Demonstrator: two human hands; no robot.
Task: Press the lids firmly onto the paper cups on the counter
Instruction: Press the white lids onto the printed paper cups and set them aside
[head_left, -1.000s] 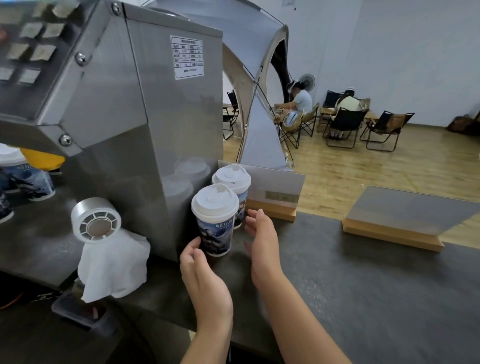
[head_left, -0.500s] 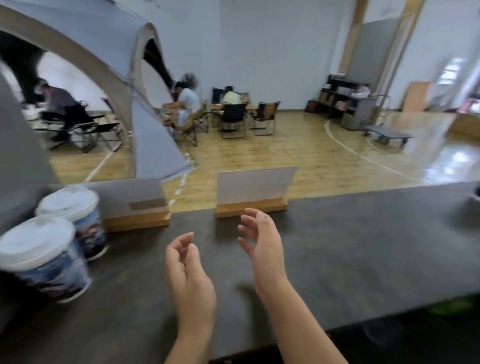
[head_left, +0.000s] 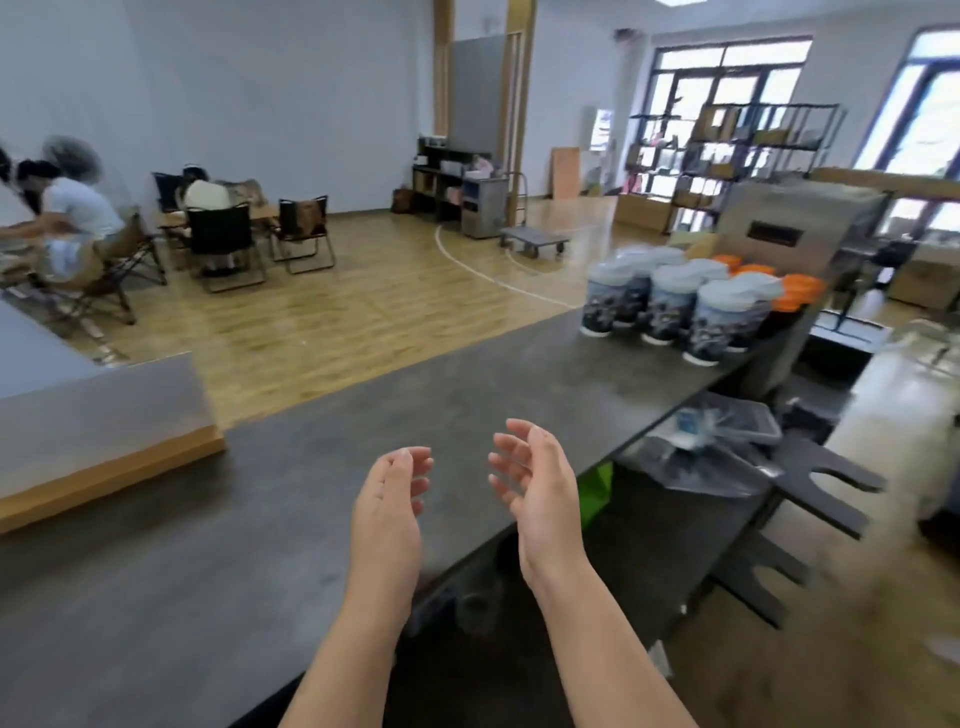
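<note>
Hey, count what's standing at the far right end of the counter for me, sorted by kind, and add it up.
Paper cups with white lids: 5 that show, front one; blur may hide more behind.
Orange-lidded containers behind them: at least 3, nearest; the blur may hide more.
Total: at least 8.
Both the left hand and right hand are empty.

I count two hands, a left hand (head_left: 387, 512) and a right hand (head_left: 540, 491); at least five lidded paper cups (head_left: 670, 306) clustered at the counter's far end, though blur hides any behind; three orange lids (head_left: 795, 291) beside them; one wood-based sign stand (head_left: 98, 441); two seated people (head_left: 78, 218) in the background.
</note>
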